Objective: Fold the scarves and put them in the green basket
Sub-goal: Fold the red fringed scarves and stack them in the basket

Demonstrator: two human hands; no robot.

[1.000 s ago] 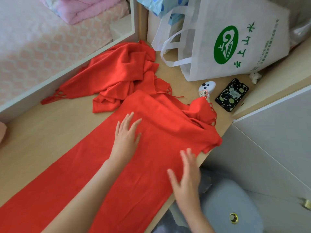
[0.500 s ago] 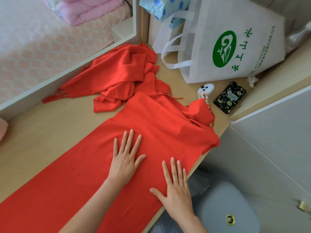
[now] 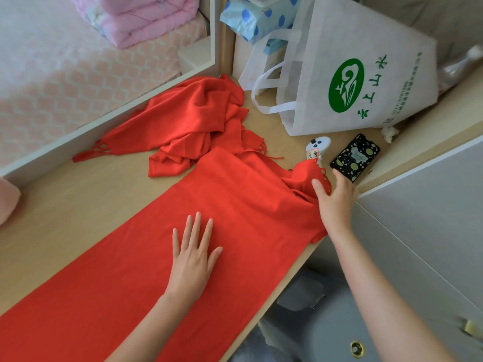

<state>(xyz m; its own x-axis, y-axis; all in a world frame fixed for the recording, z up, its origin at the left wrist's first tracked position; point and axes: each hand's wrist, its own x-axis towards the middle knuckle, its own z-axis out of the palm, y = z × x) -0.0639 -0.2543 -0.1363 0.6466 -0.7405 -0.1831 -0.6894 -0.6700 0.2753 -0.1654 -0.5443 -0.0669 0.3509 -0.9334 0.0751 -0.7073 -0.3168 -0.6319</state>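
Our left hand (image 3: 193, 254) lies flat, fingers spread, on the red scarf (image 3: 235, 205) along the table (image 3: 78, 205). Our right hand (image 3: 337, 202) meets its bunched end, whether clamped we cannot tell; a tug there might drag the phone (image 3: 355, 158) off

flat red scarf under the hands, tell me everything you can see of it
The flat red scarf is plain, soft-looking cloth, spread as a long smooth band slantwise across the wooden desk. Its far end is bunched up and shows a looped fringe, near the phone. Its right corner hangs over the desk's edge. The left hand lies flat on its middle; the right hand touches the bunched end, grip unclear.
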